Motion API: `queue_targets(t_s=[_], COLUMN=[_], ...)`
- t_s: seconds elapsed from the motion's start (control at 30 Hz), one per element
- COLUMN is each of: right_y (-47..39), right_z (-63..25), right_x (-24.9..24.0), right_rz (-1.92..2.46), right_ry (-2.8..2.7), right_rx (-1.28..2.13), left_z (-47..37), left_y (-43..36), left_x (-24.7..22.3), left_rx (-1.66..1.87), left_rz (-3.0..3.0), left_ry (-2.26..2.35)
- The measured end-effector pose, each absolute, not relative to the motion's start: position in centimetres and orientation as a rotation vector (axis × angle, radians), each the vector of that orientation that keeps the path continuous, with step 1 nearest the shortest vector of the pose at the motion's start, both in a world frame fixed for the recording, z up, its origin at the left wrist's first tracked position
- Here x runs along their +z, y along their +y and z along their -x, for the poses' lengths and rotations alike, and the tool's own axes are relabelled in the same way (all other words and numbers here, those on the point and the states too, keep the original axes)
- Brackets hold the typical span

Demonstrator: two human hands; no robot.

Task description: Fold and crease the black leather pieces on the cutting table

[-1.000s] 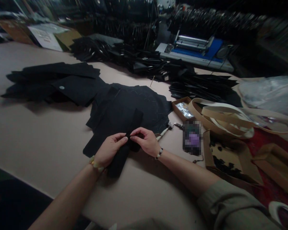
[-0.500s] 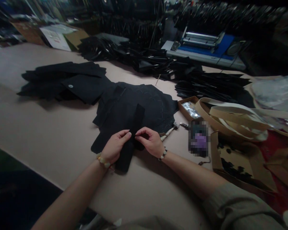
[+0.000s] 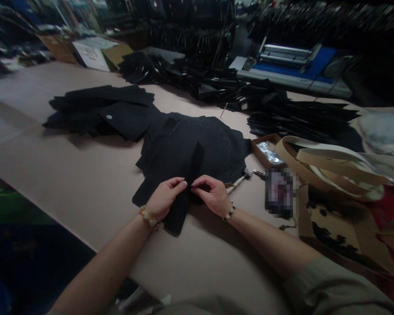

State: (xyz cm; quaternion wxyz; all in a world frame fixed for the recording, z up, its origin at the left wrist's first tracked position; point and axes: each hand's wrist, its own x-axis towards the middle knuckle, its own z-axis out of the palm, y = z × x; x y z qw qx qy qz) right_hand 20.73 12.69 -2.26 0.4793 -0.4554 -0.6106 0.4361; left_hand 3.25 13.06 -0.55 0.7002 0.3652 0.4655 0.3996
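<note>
Workshop bench (image 3: 105,175), dim bkgd: view shifts slightly vs. a sec ago, but both hands stay at the same spot, so work on the black strip (image 3: 195,158) carries on there. L hand (image 3: 162,198) pinches the strip narrowly, thumb to finger; R hand (image 3: 191,186), fingertips drawn together just beside, appears to grip a tiny dark bit (image 3: 192,185), too small to ID. Strip lies atop black fabric pieces (image 3: 216,138).

Left hand (image 3: 160,199) pinching black strip (image 3: 195,161); right hand (image 3: 216,197) pinched just beside.
</note>
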Motion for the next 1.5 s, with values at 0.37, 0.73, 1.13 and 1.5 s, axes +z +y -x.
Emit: queue_targets(t_s=[0.37,0.73,1.13,1.5], right_y=[12.6,12.6,12.3,12.3], right_z=[-20.7,-20.7,-20.7,-20.3], right_x=[-2.2,-2.0,-2.2,-2.3], right_rz=[1.182,1.241,1.193,1.243], right_ry=[-1.463,-1.459,-1.510,-1.412], right_rx=[1.100,1.068,0.898,0.926], left_z=[-3.0,-2.7,-2.6,-2.9], left_y=[13.1,13.2,13.1,12.9], left_x=[-0.8,-1.5,-0.5,0.1], left_rx=[0.784,0.769,0.738,0.776], left_rz=[-0.892,-0.984,-1.200,-1.220], left_ry=[1.034,1.047,1.117,1.192])
